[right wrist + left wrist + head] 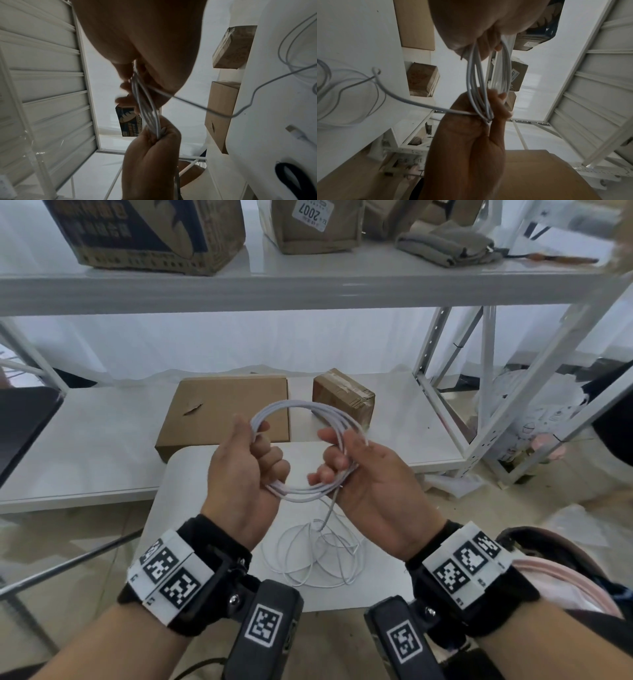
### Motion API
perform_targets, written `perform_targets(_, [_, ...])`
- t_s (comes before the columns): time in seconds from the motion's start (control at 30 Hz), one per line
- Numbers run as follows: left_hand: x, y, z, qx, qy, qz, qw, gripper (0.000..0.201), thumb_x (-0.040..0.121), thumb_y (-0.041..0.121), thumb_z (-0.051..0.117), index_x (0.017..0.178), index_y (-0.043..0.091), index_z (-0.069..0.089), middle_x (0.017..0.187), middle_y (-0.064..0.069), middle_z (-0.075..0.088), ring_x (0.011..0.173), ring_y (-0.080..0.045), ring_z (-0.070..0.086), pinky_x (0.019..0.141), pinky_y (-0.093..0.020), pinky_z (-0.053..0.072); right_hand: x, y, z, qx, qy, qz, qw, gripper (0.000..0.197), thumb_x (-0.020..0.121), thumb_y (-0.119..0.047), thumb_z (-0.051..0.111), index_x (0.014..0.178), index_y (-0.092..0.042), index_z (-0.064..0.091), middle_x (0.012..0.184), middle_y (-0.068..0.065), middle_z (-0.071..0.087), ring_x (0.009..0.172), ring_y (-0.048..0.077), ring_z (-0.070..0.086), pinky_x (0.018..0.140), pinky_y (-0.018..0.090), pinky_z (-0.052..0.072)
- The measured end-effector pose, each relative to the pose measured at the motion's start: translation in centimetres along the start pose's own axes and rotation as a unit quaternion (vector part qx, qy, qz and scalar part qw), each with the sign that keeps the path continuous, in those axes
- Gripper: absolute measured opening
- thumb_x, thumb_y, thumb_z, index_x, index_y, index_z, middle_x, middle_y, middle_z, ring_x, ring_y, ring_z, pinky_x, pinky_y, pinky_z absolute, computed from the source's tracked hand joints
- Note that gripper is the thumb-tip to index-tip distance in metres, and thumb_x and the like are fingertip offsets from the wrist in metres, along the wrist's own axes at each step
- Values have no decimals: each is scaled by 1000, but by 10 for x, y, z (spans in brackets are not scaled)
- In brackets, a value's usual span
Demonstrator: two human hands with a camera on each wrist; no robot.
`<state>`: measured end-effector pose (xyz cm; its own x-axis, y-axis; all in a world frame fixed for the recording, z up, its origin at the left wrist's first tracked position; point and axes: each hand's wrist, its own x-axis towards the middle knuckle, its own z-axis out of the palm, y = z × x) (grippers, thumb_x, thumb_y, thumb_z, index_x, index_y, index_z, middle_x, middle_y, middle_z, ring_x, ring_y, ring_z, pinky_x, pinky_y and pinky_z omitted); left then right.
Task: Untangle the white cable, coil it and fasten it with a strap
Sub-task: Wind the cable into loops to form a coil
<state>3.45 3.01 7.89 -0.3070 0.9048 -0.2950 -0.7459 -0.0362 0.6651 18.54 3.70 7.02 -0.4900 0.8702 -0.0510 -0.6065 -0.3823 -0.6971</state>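
Note:
The white cable [308, 409] is partly wound into a round coil held in the air over a small white table [191, 508]. My left hand [270, 455] grips the coil's left side in a fist. My right hand [334, 458] curls round the right side. One strand drops from the coil to loose loops [318, 556] on the table. From the left wrist, the coil [475, 81] runs between my left hand [488, 42] and right hand [488, 105]. In the right wrist view the cable's plug [295, 131] and a black band [291, 180] lie on the table.
A flat cardboard box [226, 412] and a small taped box [346, 395] lie on the low white shelf behind the table. A white metal rack frame [445, 405] stands to the right. More boxes [150, 234] sit on the upper shelf.

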Motion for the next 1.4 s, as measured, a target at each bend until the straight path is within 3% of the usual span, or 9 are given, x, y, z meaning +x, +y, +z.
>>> perform_targets(0.17, [-10,-10,2,12,-82,-62,995,40,107,38,37,80,12,52,58,6,21,44,-8,21,41,-19,26,6,-10,-3,58,83,-17,995,33,104,-36,39,85,-13,52,53,-6,28,41,6,26,43,20,34])
perform_targets(0.33, [-17,-11,1,40,-122,-86,988,34,107,30,37,85,10,53,56,4,29,47,-9,28,44,-21,32,8,-18,-8,66,136,7,988,44,104,-48,34,77,-16,46,49,-7,20,37,7,18,35,20,21])
perform_targets(0.6, [-16,-12,0,82,-123,-75,986,43,106,41,39,83,10,58,56,5,20,47,-9,18,46,-22,19,6,-22,-10,37,135,26,990,33,103,-22,38,94,-5,64,50,-5,25,38,6,20,39,19,23])
perform_targets(0.73, [-15,-14,0,85,-118,-67,987,42,106,40,39,81,11,55,56,6,21,47,-8,17,45,-21,20,6,-23,-9,18,158,11,987,25,101,-21,45,105,-12,69,55,-5,22,42,7,18,40,20,20])
perform_targets(0.97, [-14,-19,-2,19,-100,-90,991,44,100,46,46,81,9,61,58,5,24,48,-7,22,45,-19,27,8,-17,-4,-88,209,-21,974,38,103,-37,48,87,-6,61,54,-6,21,43,8,15,40,20,17])
perform_targets(1.1, [-13,-20,-4,11,-125,-119,985,42,99,47,46,86,10,63,64,4,36,57,-8,36,65,-23,35,10,-18,-5,-75,225,-29,971,38,104,-40,43,78,-12,47,52,-6,21,42,7,15,39,20,16])
perform_targets(1.2, [-13,-19,-5,34,-132,-142,980,40,102,46,43,87,12,58,66,2,43,62,-12,45,75,-29,39,10,-21,-8,-55,221,-30,973,37,103,-39,46,80,-11,50,53,-6,22,42,6,17,37,19,20])
perform_targets(1.3, [-12,-21,-3,-21,-102,-159,982,40,104,44,39,81,14,51,62,4,31,54,-11,35,70,-26,38,9,-21,-10,9,168,-31,985,32,97,-35,55,90,-4,59,59,-5,27,45,6,25,42,18,29])
perform_targets(1.4, [-14,-23,1,-96,-62,-145,983,44,105,46,35,75,16,46,60,6,22,49,-9,25,63,-23,33,7,-16,-8,40,78,-24,996,29,88,-30,64,98,-3,64,72,1,51,64,11,53,68,24,50])
